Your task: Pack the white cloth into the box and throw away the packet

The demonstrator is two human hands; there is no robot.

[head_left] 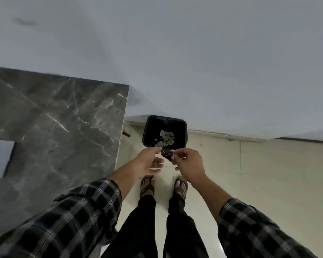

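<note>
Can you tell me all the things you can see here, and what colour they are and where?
bin: one, black, on the floor by the wall
scraps: several, pale, inside the bin
packet: one, dark, held above the bin's near edge
table: one, grey marble, on the left
box: one, white, at the table's left edge
left hand: pinching the packet
right hand: pinching the packet
sandals: two, dark, on the feet

both hands (168,161) pinching packet (166,153), above bin (164,131)
</note>
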